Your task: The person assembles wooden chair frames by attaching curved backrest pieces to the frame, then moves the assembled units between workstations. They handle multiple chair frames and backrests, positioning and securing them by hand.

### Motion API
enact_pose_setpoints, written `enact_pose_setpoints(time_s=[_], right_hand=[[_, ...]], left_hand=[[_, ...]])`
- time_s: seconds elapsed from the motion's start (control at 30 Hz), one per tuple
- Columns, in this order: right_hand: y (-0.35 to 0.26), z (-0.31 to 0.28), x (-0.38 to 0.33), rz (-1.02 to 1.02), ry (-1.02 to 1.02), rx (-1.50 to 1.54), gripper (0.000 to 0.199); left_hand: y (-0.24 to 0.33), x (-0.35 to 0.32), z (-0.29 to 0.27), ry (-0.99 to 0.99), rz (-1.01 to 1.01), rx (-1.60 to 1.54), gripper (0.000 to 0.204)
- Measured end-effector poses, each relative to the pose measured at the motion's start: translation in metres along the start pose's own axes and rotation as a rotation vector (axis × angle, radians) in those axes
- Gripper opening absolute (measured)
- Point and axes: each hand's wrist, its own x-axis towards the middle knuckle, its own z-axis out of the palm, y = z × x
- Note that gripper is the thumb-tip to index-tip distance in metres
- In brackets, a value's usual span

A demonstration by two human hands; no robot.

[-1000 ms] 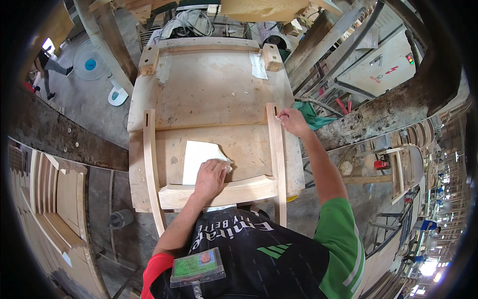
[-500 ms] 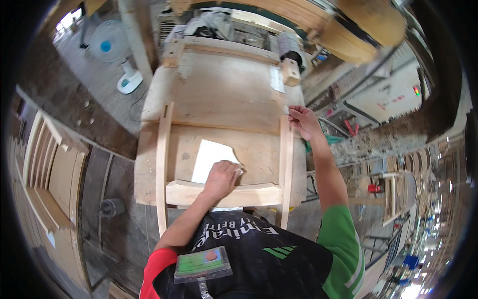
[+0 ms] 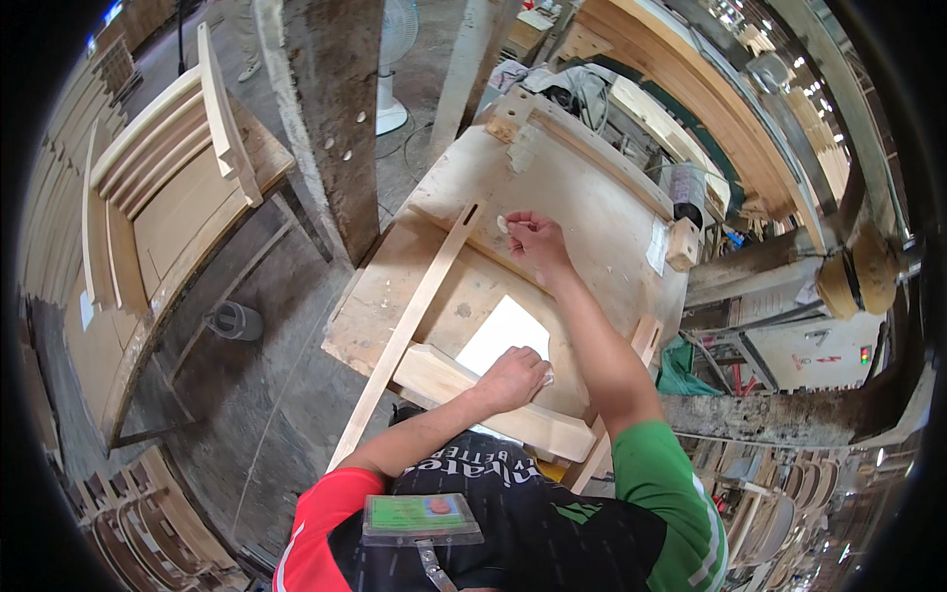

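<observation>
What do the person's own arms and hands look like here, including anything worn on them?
Both hands, left hand and right hand, are bare, with no gloves, and the forearms are uncovered. The left arm has a short red sleeve, the right a short green sleeve with pale stripes.

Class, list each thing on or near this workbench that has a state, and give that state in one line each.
Left hand: pressing a white sheet flat on the workbench.
Right hand: pinching a small pale piece.
Wooden frame: lying flat on the bench.
Fan: upright on the floor.
</observation>
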Motion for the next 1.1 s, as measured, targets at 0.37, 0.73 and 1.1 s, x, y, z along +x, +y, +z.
enact_pose_setpoints(time_s=[0.37, 0.73, 1.1], right_hand=[[-0.015, 0.044, 0.057, -0.055, -0.074, -0.473, 0.015], [0.008, 0.049, 0.058, -0.494, -0.008, -0.74, 0.014], [-0.008, 0.056, 0.046, -0.274, -0.096, -0.776, 0.013]], left_hand=[[-0.006, -0.002, 0.004, -0.05, -0.042, -0.006, 0.016], [-0.009, -0.002, 0.002, -0.019, -0.004, -0.013, 0.017], [-0.008, -0.003, 0.0, 0.0, 0.012, 0.025, 0.017]])
